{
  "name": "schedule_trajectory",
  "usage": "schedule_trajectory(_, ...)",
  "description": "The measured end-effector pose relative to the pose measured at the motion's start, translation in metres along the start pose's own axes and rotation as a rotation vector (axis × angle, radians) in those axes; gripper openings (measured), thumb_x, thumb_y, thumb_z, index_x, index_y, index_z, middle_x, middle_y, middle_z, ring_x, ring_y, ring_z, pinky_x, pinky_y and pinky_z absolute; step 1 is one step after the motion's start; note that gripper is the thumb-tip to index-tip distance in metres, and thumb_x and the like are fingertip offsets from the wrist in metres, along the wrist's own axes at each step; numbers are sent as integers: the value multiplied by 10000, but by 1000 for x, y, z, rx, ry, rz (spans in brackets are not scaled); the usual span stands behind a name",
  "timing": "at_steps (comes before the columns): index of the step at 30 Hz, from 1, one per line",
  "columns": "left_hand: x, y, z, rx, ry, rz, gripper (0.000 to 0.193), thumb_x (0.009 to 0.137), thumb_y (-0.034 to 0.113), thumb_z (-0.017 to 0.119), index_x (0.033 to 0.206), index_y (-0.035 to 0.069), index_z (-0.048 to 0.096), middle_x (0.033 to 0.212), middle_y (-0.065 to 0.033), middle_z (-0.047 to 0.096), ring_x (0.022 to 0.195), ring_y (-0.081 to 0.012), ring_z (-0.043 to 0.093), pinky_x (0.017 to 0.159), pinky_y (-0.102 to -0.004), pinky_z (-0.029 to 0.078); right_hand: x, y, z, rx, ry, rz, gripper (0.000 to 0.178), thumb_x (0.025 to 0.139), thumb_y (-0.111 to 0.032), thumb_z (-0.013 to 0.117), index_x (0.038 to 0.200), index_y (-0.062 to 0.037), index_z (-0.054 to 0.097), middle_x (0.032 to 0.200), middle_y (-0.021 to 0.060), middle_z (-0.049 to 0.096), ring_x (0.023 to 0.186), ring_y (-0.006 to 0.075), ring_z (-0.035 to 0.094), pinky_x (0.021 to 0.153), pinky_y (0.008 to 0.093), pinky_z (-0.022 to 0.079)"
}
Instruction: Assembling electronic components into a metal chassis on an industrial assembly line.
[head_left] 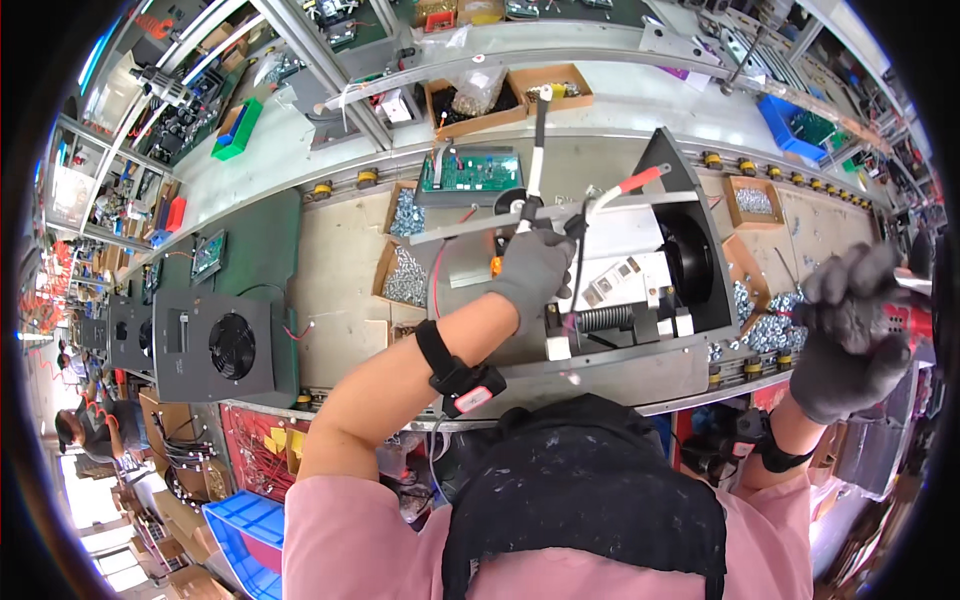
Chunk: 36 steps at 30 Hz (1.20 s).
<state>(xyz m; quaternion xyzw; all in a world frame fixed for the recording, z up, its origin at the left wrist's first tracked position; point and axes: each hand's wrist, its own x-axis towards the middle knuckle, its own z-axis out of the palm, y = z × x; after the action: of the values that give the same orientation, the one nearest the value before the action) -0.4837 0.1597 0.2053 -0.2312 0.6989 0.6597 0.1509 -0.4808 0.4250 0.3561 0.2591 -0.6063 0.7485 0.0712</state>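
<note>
My left hand point(535, 268), in a grey glove, reaches into an open dark metal housing point(680, 160) in front of me. Its fingers curl beside a metal crossbar point(460, 229) and a thick black-and-white cable point(538, 150); what they grip is hidden. A cable with a red sleeve point(640, 179) arches over the white block inside. The housing also has a round black fan point(688, 258) and a coiled spring-like part point(606, 318). At the far right my gloved right hand point(845, 375), smeared by motion, is closed around a red power tool point(908, 320).
Cardboard trays of screws point(405, 277) stand left of the housing, near a green circuit board point(470, 172). Loose fasteners point(770, 332) lie at its right. A dark housing with a fan point(215, 345) sits farther left. A metal rail point(530, 62) crosses the back of the bench.
</note>
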Motion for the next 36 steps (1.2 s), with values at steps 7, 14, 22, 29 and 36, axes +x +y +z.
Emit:
schedule_trajectory(7, -41, 0, -16, -510, -222, -330, 313, 918, 350, 547, 931, 41, 595, 680, -10, 516, 498, -88, 477, 416, -218, 379, 19, 51, 36, 492, -109, -27, 562, 803, -401, 658, 1227, -85, 470, 1148, 162, 511, 1021, 325, 580, 829, 516, 527)
schedule_trajectory(14, -90, -8, -18, -713, -130, -162, 378, 889, 411, 580, 859, 35, 572, 644, -39, 528, 477, -100, 466, 387, -226, 333, 15, 66, 85, 538, -345, -87, 354, 841, -187, 630, 1141, -106, 462, 830, 133, 555, 690, 206, 564, 733, 401, 489)
schedule_trajectory(22, -101, -16, -13, -889, -117, -91, 358, 912, 405, 547, 885, 48, 544, 638, -28, 506, 492, -90, 458, 388, -211, 339, -9, 64, 106, 413, -366, -92, 354, 796, -195, 660, 1066, -112, 446, 882, 105, 506, 720, 200, 549, 625, 325, 485)
schedule_trajectory(29, -102, -15, -15, -898, -156, -73, 335, 923, 388, 535, 913, 54, 548, 670, -17, 517, 522, -83, 482, 387, -195, 347, -16, 64, 108, 383, -394, -143, 372, 825, -198, 672, 1084, -101, 422, 929, 138, 535, 785, 199, 578, 649, 310, 509)
schedule_trajectory(36, -103, -15, -12, -1027, -251, -47, 366, 927, 421, 507, 924, 58, 550, 693, -11, 507, 527, -80, 441, 439, -194, 362, -13, 62, 107, 301, -453, -268, 359, 828, -181, 675, 1057, -98, 411, 881, 137, 544, 744, 214, 576, 725, 365, 507)
